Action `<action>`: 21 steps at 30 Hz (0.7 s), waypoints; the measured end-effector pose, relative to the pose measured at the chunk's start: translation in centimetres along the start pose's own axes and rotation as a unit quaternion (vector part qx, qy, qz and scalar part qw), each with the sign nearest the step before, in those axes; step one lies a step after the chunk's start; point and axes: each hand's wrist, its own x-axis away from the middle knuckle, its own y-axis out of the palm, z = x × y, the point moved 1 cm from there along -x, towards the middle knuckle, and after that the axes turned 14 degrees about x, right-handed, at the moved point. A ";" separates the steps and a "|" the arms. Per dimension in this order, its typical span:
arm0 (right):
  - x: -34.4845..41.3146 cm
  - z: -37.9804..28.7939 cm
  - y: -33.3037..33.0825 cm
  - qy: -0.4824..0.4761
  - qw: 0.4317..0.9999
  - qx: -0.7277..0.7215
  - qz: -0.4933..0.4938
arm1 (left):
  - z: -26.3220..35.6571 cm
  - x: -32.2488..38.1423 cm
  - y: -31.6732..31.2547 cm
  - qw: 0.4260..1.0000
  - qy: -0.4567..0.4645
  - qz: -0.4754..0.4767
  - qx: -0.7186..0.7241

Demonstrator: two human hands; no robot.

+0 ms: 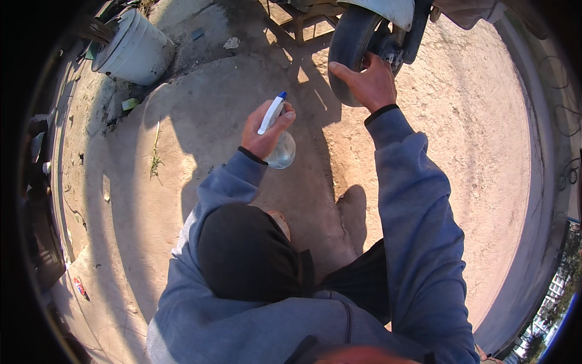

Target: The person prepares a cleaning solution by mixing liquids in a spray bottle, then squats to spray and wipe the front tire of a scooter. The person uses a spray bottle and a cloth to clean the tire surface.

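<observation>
My left hand is closed around the neck of a clear spray bottle with a white and blue trigger head. Some clear liquid seems to be in its lower part. At the upper right, my right hand rests on a small vehicle's wheel with a black tire. The thumb lies against the tread, while the fingers reach in at the rim beside the hub and are partly hidden. A whitish fender curves over the tire.
A dirty white plastic bucket stands at the upper left, near a small green package. A metal frame is left of the wheel. A plant stalk and a red wrapper lie on the ground.
</observation>
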 end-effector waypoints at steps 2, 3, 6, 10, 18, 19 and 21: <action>-0.4 -0.2 0.8 0.007 1.000 0.016 0.002 | -0.3 -0.1 0.1 1.000 0.000 -0.007 0.014; -0.6 -0.3 1.1 0.013 1.000 0.023 0.008 | -0.4 -0.2 0.1 1.000 0.003 -0.013 0.020; -1.1 -0.1 1.6 0.023 1.000 0.004 -0.001 | -0.9 -0.4 0.2 0.999 0.003 -0.019 0.034; -1.1 0.2 1.6 0.021 1.000 -0.002 -0.018 | -2.0 -0.7 0.8 0.997 -0.023 -0.012 0.067; 0.2 0.8 2.0 -0.006 1.000 0.025 0.018 | -3.8 -0.5 0.9 0.995 -0.044 -0.015 0.088; 0.1 0.9 2.2 -0.012 1.000 0.017 0.018 | -4.0 -0.4 0.7 0.996 -0.048 -0.012 0.079; 0.1 1.1 2.5 -0.015 1.000 0.010 0.017 | -4.2 -0.3 0.6 0.994 -0.044 -0.008 0.098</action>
